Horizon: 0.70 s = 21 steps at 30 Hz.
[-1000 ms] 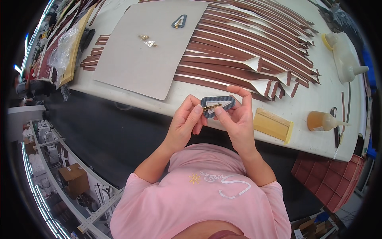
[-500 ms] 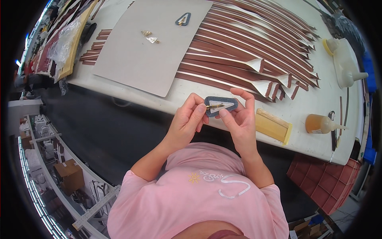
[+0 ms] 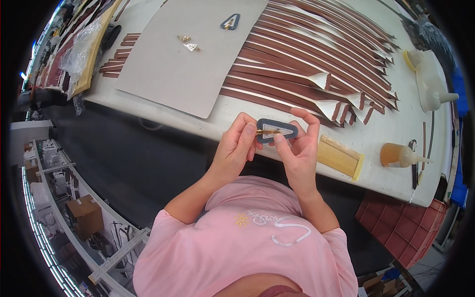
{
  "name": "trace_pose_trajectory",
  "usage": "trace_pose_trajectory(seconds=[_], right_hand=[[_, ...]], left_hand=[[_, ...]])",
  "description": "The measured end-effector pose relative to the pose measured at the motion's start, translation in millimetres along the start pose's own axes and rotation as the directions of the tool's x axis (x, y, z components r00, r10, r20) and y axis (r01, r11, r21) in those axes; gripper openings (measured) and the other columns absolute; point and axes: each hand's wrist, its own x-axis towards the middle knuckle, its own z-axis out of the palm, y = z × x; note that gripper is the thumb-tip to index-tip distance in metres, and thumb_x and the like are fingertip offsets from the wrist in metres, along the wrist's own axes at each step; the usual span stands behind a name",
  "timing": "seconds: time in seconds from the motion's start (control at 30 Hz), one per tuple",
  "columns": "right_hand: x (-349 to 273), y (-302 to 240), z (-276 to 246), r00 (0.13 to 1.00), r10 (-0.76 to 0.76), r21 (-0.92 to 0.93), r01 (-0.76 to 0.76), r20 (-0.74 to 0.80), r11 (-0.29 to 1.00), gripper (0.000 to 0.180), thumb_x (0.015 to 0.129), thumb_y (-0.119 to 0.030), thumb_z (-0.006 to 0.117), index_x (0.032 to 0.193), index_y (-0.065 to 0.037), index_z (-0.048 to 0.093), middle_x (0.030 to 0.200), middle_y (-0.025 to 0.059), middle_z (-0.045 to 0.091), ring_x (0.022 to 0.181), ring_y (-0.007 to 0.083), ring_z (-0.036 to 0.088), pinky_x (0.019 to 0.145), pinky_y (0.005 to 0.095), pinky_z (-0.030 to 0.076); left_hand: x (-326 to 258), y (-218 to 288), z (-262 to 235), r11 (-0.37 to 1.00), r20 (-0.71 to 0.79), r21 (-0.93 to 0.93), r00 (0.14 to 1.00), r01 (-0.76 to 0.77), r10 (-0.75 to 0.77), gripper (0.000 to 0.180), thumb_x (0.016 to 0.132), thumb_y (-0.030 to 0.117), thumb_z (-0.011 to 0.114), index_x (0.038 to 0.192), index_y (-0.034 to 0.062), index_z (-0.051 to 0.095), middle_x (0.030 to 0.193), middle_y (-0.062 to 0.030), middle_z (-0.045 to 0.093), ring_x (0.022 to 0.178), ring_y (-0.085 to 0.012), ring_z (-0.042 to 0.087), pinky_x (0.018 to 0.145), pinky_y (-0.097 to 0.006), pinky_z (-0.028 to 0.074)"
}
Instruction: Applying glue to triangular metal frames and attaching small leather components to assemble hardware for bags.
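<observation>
Both hands meet just off the near edge of the white desk [image 3: 257, 106], above the gap between desk and body. Between them sits a small dark blue triangular piece [image 3: 277, 130] with a pale centre and rounded corners, lying flat and facing up. The left hand [image 3: 235, 148] is curled closed, its thumb and forefinger pinching the left end of the piece, where a thin gold-coloured metal pin [image 3: 264, 131] lies across it. The right hand [image 3: 297, 151] is also closed on the piece: its thumb presses on from below near the middle, its forefinger arches over the right end, and the other fingers fold behind.

Taking the blue piece as the landmark: just beyond it lie rows of long brown leather strips [image 3: 316, 54] with pale edges, fanned across the desk. Beyond and to the left of it lies a large grey board [image 3: 173, 64], which carries a second dark triangular piece [image 3: 230, 22] at its far end and a few small gold-coloured metal fittings [image 3: 188, 42]. Just to the right of the held piece lies a flat yellow rectangular block [image 3: 339, 156], and further right an amber squeeze bottle [image 3: 400, 155] lies on its side. Far right and beyond stands a white squeeze bottle [image 3: 431, 79].
</observation>
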Motion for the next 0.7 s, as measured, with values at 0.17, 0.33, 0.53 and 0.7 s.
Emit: trace_pose_trajectory(seconds=[0.17, 0.33, 0.53, 0.7], right_hand=[[0.7, 1.4, -1.2, 1.0, 0.015, 0.002, -0.015, -0.006, 1.0, 0.052, 0.088, 0.007, 0.056, 0.132, -0.003, 0.03, 0.099, 0.0093, 0.06, 0.092, 0.0104, 0.056, 0.082, 0.0242, 0.045], [6.3, -1.1, -7.3, 0.999, 0.018, -0.013, -0.018, -0.038, 1.0, 0.051, 0.089, 0.006, 0.056, 0.131, -0.003, 0.031, 0.098, 0.0084, 0.061, 0.09, 0.0099, 0.055, 0.085, 0.0249, 0.044], [7.2, 0.1, -10.9, 0.999, -0.02, 0.02, 0.021, -0.025, 1.0, 0.051, 0.089, 0.004, 0.057, 0.134, -0.003, 0.032, 0.102, 0.0097, 0.059, 0.092, 0.0115, 0.057, 0.083, 0.0265, 0.048], [-1.9, 3.3, -16.2, 0.928, -0.301, -0.128, 0.279, -0.217, 0.952, 0.05, 0.09, 0.006, 0.057, 0.131, -0.002, 0.031, 0.095, 0.0066, 0.053, 0.087, 0.0127, 0.055, 0.083, 0.0263, 0.045]], left_hand=[[1.8, 1.0, 4.3, 1.0, -0.004, 0.018, 1.0, -0.013, 0.013, 0.022, 0.105, 0.027, 0.044, 0.096, 0.007, 0.047, 0.074, -0.0016, 0.055, 0.055, -0.0015, 0.042, 0.049, -0.017, 0.034], [-0.1, 3.4, 5.2, 1.0, 0.03, 0.003, 0.999, 0.013, -0.013, 0.022, 0.104, 0.027, 0.045, 0.097, 0.0064, 0.047, 0.074, -0.0011, 0.055, 0.054, -0.0014, 0.042, 0.048, -0.017, 0.034], [-3.9, -0.9, 8.1, 0.99, 0.055, -0.131, 0.997, 0.055, -0.048, 0.019, 0.104, 0.026, 0.045, 0.097, 0.0076, 0.045, 0.076, -0.0011, 0.055, 0.053, -0.0019, 0.043, 0.047, -0.016, 0.033], [-4.2, -1.3, 7.9, 0.977, 0.017, -0.209, 0.999, 0.038, -0.035, 0.019, 0.105, 0.026, 0.045, 0.097, 0.0079, 0.044, 0.076, -0.001, 0.055, 0.052, -0.0022, 0.043, 0.046, -0.016, 0.033]])
